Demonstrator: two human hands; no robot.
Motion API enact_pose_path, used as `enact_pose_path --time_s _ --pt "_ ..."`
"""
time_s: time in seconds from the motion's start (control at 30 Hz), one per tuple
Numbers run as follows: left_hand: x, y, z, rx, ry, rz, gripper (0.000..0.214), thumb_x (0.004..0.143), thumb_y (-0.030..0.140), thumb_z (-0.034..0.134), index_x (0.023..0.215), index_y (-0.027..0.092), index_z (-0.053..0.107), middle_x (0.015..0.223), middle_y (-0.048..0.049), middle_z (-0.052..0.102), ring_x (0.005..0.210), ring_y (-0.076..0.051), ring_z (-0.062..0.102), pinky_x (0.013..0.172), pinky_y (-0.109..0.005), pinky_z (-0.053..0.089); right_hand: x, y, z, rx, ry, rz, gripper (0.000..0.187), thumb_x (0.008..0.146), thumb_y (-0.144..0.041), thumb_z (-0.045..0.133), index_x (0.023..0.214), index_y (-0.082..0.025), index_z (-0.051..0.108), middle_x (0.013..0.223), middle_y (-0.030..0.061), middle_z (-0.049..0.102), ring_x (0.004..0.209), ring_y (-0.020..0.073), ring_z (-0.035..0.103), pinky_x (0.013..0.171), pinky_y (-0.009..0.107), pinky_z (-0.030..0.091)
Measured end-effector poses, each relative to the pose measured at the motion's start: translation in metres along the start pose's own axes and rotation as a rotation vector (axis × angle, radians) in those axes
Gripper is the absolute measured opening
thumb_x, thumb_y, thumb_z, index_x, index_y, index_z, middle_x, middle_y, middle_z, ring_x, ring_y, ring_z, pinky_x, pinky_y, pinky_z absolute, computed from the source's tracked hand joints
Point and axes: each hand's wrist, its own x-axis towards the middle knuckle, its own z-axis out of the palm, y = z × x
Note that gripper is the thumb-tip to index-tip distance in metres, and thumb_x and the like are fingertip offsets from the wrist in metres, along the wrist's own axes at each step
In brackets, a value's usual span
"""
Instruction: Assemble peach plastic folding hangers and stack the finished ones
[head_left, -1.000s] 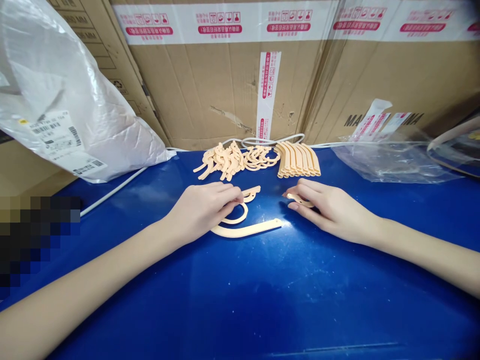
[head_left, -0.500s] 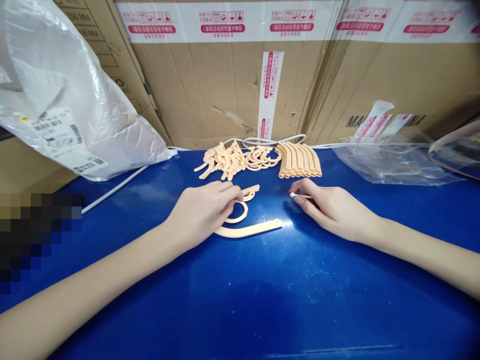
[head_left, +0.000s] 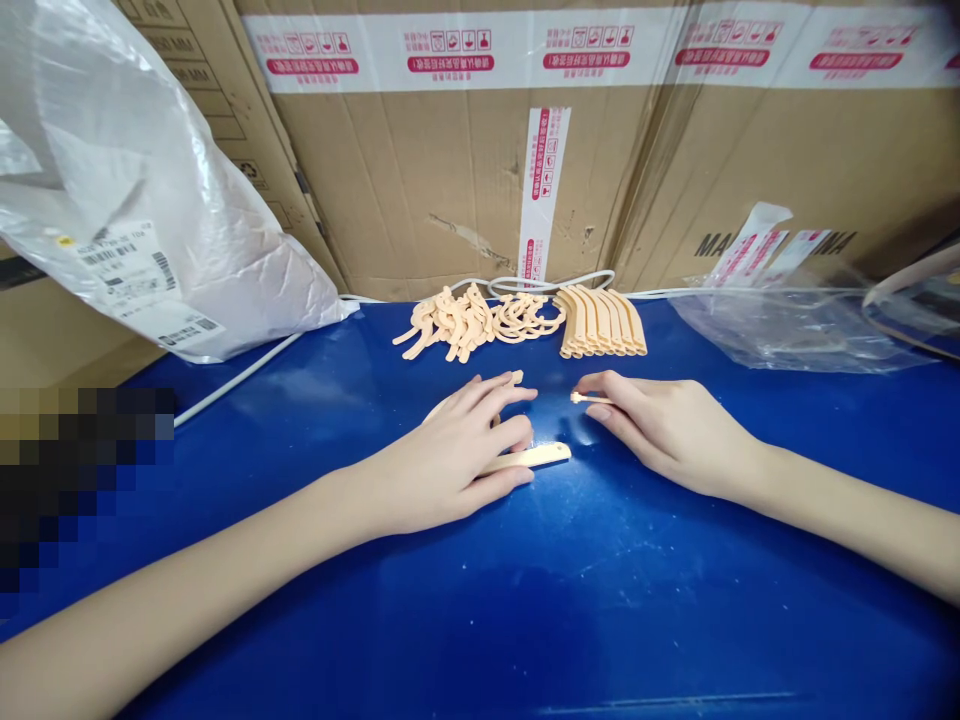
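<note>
My left hand (head_left: 446, 455) is over the table, with thumb and index finger closed on the two sides of a cream curved strip (head_left: 547, 455) with a small hole at its end. Its other fingers stretch out above a smaller cream piece (head_left: 517, 377), mostly covered by the hand. The ring seen beside it earlier is now hidden. To the right, my right hand (head_left: 660, 425) pinches a thin cream stick-like piece with a knobbed tip (head_left: 576, 397) between thumb and fingers.
Behind the hands sit a heap of wavy cream pieces (head_left: 457, 325), a pile of cream rings (head_left: 525, 318) and a stack of curved strips (head_left: 604, 322). A white cable (head_left: 480, 283), cardboard boxes (head_left: 420, 180), a clear bag (head_left: 810, 325) and a wrapped parcel (head_left: 225, 260) border the blue table (head_left: 480, 610).
My left hand has come right and toward me, from the small pieces and ring to the curved strip. My right hand keeps its pinch and has lowered slightly.
</note>
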Motion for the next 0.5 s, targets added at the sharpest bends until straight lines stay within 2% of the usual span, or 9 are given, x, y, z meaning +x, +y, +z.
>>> enact_pose_path --time_s 0.17,0.37,0.5 --pt "0.0008 -0.0014 0.0005 -0.06 0.03 -0.022 0.017 0.098 0.034 0.043 0.089 0.02 0.049 0.139 -0.0108 0.046 0.144 -0.026 0.023 0.116 -0.053 0.025 0.0012 -0.0018 -0.0001 0.021 -0.061 -0.054 0.034 0.101 -0.035 0.034 0.113 -0.019 0.061 0.09 0.0056 0.066 0.081 0.0195 0.066 0.065 0.03 0.048" --pt "0.001 0.001 0.0012 -0.16 0.134 -0.057 0.022 0.099 0.033 0.042 0.082 0.02 0.048 0.137 -0.0107 0.048 0.142 -0.024 0.029 0.112 -0.045 0.036 0.001 -0.0036 0.001 0.145 -0.129 0.015 0.038 0.102 -0.036 0.029 0.113 -0.017 0.06 0.096 0.0068 0.064 0.082 0.0183 0.065 0.068 0.03 0.048" --pt "0.0019 0.0049 0.0011 -0.163 0.153 -0.068 0.023 0.099 0.033 0.042 0.08 0.02 0.047 0.135 -0.0111 0.049 0.141 -0.025 0.032 0.11 -0.047 0.038 -0.0003 -0.0058 0.0004 0.222 -0.134 0.051 0.037 0.101 -0.037 0.029 0.108 -0.018 0.06 0.095 0.0064 0.065 0.079 0.0174 0.065 0.07 0.029 0.048"
